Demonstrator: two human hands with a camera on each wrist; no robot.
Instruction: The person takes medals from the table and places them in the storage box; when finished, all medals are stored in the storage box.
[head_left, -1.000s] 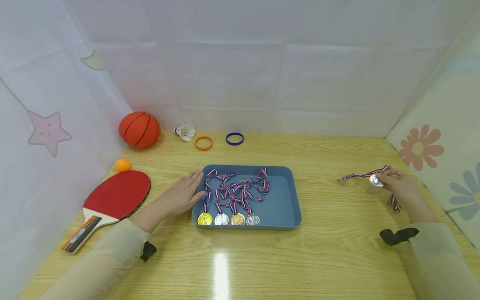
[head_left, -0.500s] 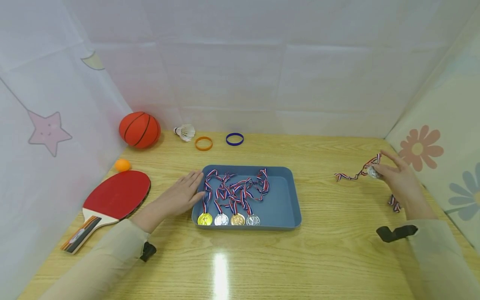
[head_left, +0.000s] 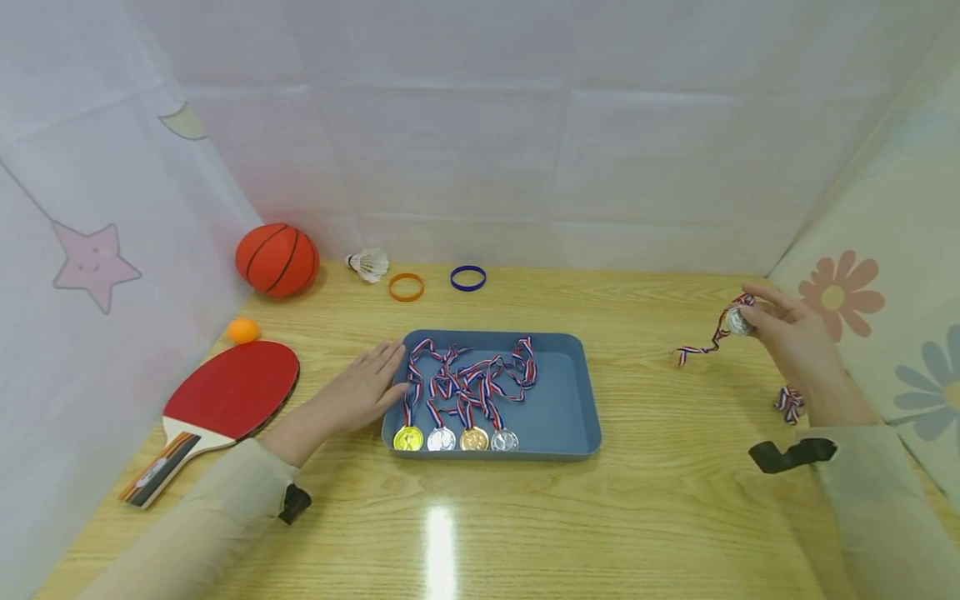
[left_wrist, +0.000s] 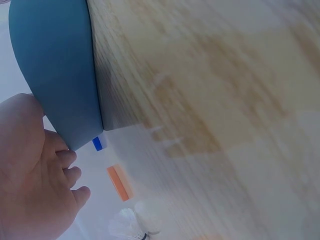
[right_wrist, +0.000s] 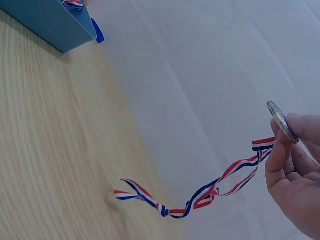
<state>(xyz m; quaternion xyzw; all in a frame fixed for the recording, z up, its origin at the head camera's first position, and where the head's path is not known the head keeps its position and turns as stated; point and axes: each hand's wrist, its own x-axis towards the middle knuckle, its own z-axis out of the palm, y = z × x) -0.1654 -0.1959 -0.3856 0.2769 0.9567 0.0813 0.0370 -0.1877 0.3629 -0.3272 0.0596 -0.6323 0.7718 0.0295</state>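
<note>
My right hand (head_left: 798, 342) pinches a silver medal (head_left: 738, 321) above the right side of the table. In the right wrist view the medal (right_wrist: 283, 122) is seen nearly edge-on, and its striped red, white and blue ribbon (right_wrist: 200, 195) trails down to the left. My left hand (head_left: 360, 392) lies against the left side of a blue tray (head_left: 566, 400), fingers straight. The left wrist view has that hand (left_wrist: 35, 180) touching the tray wall (left_wrist: 60, 75). Several medals with tangled ribbons lie inside the tray, among them a gold one (head_left: 408, 438) and a silver one (head_left: 441, 439).
Another bunched striped ribbon (head_left: 789, 405) lies by the right wrist. On the left are a red table tennis bat (head_left: 232, 392), an orange ball (head_left: 243, 331) and a small basketball (head_left: 277, 260). A shuttlecock (head_left: 368, 264), an orange wristband (head_left: 406, 287) and a blue wristband (head_left: 468, 278) lie at the back.
My right hand has lifted the silver medal and moved it slightly left and away from me, its ribbon trailing. The left hand has stayed against the tray.
</note>
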